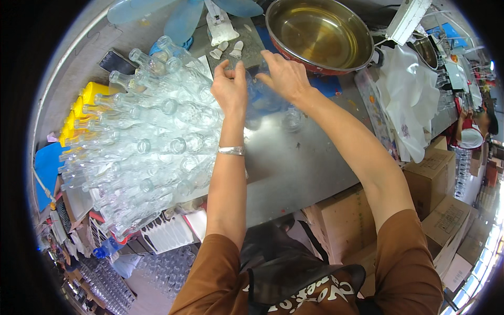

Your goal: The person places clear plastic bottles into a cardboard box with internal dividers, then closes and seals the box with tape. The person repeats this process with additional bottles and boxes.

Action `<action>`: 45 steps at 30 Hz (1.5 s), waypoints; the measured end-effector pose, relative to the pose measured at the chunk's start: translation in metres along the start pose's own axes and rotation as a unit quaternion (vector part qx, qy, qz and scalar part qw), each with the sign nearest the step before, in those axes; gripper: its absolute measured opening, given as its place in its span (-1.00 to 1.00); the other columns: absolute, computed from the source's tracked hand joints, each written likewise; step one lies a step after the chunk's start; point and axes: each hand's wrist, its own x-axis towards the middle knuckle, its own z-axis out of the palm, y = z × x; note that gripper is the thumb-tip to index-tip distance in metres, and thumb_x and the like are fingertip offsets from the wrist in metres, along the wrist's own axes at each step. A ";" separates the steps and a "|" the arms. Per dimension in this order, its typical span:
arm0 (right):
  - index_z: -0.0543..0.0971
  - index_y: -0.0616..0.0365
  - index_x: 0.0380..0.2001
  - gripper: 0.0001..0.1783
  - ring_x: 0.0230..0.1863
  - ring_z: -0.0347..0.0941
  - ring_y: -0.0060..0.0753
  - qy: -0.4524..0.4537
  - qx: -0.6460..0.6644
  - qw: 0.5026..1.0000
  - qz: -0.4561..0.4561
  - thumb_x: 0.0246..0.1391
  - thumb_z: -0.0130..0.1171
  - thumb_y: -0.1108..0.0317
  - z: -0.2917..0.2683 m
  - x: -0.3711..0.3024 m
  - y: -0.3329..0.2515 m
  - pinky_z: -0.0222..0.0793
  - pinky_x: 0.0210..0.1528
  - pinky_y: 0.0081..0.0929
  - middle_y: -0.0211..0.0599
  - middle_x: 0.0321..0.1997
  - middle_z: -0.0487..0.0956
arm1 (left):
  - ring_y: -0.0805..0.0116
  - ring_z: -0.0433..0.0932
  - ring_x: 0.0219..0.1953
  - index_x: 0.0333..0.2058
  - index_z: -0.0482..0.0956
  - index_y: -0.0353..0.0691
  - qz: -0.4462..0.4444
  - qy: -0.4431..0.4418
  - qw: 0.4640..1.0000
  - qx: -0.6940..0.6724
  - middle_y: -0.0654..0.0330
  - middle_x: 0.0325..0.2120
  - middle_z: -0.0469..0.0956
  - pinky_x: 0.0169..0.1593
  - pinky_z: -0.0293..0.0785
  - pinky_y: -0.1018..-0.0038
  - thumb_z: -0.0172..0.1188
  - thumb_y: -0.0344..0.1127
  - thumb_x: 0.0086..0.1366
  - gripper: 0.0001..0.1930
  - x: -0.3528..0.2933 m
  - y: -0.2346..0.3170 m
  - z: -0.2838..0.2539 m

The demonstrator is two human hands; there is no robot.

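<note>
My left hand (pixel 230 88) is raised beside a dense group of clear glass bottles (pixel 178 144). Its fingers are partly curled, the thumb stands apart, and I see nothing between them. To its right, my right hand (pixel 286 77) reaches in above the metal tabletop with fingers stretched and thumb apart. Below and beside that hand are clear glass bottles (pixel 292 121), blurred and partly covered by it. Whether the hand touches one I cannot tell. Small white finger-shaped covers (pixel 236 50) lie just beyond my left hand.
A wide metal basin (pixel 320 34) of yellowish liquid stands beyond my right hand. Blue fan blades (pixel 184 21) hang at the far left. A dark phone (pixel 116 62) lies near the bottles. White plastic sheeting (pixel 407 89) and cardboard boxes (pixel 430 176) are on the right.
</note>
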 end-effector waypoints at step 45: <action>0.53 -0.01 -0.48 -0.75 -0.24 0.57 -0.20 0.194 -0.166 0.967 -0.010 0.05 0.20 0.07 -0.460 -0.406 -0.121 0.52 -0.21 -0.23 -0.36 -0.34 0.56 | 0.28 0.58 -0.10 -0.02 0.50 -0.41 0.247 -0.593 0.670 -0.371 0.03 -0.11 0.58 0.07 0.46 0.40 0.13 -0.27 0.41 -0.68 -0.501 0.248 -0.117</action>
